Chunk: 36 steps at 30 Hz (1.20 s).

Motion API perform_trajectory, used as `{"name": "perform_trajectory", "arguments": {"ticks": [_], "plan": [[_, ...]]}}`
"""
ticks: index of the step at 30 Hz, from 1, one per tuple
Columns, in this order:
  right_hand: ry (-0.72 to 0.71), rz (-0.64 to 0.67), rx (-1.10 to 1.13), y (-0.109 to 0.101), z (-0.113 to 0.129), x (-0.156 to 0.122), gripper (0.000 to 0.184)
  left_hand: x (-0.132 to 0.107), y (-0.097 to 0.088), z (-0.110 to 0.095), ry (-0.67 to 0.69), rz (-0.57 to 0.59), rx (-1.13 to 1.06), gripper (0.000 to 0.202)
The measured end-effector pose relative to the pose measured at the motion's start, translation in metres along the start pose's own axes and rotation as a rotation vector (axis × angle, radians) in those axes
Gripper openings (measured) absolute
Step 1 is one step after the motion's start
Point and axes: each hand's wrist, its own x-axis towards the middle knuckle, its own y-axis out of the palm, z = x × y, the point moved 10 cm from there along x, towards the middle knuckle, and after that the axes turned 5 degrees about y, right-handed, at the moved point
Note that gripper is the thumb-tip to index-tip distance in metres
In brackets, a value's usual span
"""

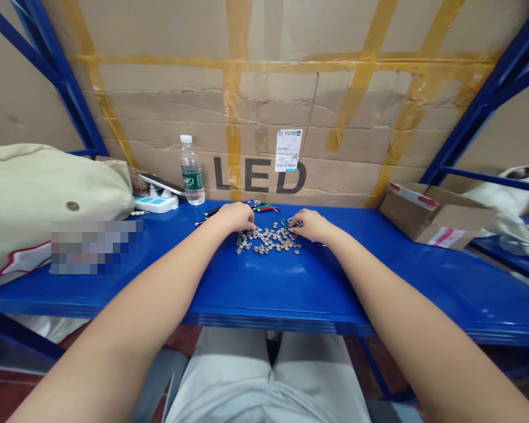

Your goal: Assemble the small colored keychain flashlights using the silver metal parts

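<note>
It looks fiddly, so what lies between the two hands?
In the head view, small metallic pieces, many disc-like, lie scattered between the left hand and right hand.

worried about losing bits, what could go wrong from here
The small round pieces lie loose between the left hand and right hand, so a nudge might scatter them across the blue table. The shiny silver pieces lie right beside them, so the sorts could mix. The capped bottle stands upright beyond the left forearm and might topple if bumped.

Between the fingers (250, 221), metal discs (278, 239) are glinting; under them, the smooth table (264, 288) is shining; beyond, creased cardboard (167, 111) is looking matt.
</note>
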Motion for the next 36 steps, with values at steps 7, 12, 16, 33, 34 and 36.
{"name": "perform_trajectory", "arguments": {"ticks": [7, 12, 16, 33, 34, 36], "plan": [[-0.001, -0.005, 0.019, 0.0, 0.003, -0.001, 0.014, 0.002, 0.003, -0.001, 0.042, 0.01, -0.055, 0.028], [-0.023, -0.007, 0.031, -0.002, 0.007, -0.001, 0.011, 0.006, 0.005, -0.006, 0.081, 0.022, -0.091, 0.019], [-0.06, -0.034, 0.037, -0.006, 0.01, -0.002, 0.008, 0.009, 0.008, -0.004, 0.105, 0.019, -0.111, 0.02], [-0.266, -0.103, 0.001, -0.015, 0.046, -0.019, 0.017, 0.004, 0.009, -0.01, 0.167, 0.077, -0.151, 0.022], [-0.289, -0.126, 0.009, -0.016, 0.053, -0.021, 0.018, 0.003, 0.01, -0.012, 0.168, 0.081, -0.16, 0.022], [-0.353, -0.156, 0.025, -0.016, 0.071, -0.025, 0.02, 0.003, 0.011, -0.014, 0.173, 0.082, -0.18, 0.023]]}}
